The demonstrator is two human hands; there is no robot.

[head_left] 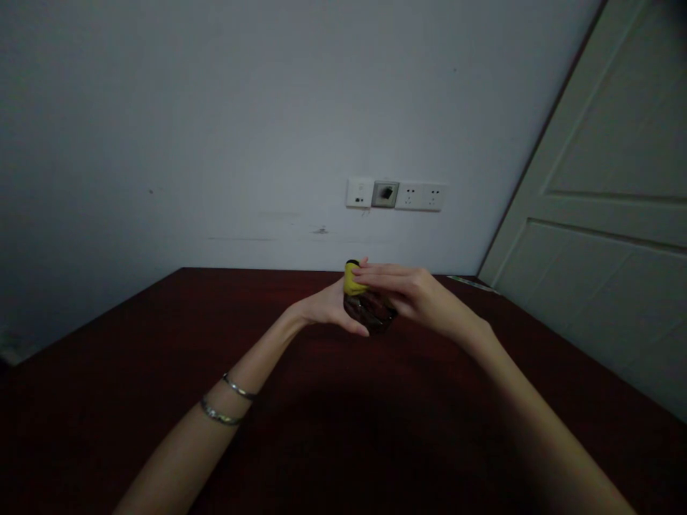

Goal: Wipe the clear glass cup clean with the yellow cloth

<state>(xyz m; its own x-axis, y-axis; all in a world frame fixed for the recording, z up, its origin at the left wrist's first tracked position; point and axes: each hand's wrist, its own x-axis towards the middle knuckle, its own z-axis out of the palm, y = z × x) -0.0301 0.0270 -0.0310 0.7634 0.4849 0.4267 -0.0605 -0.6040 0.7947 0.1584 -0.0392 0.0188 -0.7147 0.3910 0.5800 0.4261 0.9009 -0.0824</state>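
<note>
A small dark brown, glossy, bottle-shaped object [370, 311] is held above the table between my two hands. Its upper part shows a yellow band or cloth [353, 280], with a black top [352, 262] above it; which of the two the yellow is, I cannot tell. My left hand [330, 304] grips the object from the left, thumb along its lower front and the other fingers hidden behind. From the right, my right hand [413, 290] lays its fingers closed together over the yellow part and the object's side. Two silver bangles sit on my left forearm.
The dark red wooden table [322, 415] stretches out below my arms to a pale wall [241, 129]. Wall sockets and a switch plate [397, 194] are straight ahead. A panelled white door [606, 236] leans into view at the right, near a thin flat strip [472, 283] on the table's back edge.
</note>
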